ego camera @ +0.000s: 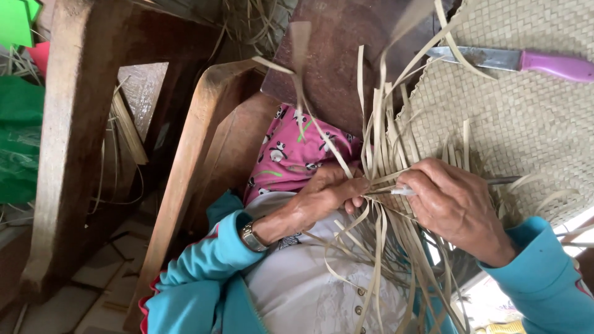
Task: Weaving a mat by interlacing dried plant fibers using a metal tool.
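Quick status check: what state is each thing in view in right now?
Woven pale straw mat: partly woven, edge strips loose.
Purple-handled knife: lying on mat, unheld.
Left hand: pinching loose strips.
Right hand: gripping a thin tool at the mat's edge.
Silver wristwatch: worn on the left wrist.

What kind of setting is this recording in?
Probably a home or small craft workspace for hand weaving: a woven mat, loose pale strips, a purple-handled knife lying on the mat, and wooden furniture.

Green plastic bag [18, 136], far left.
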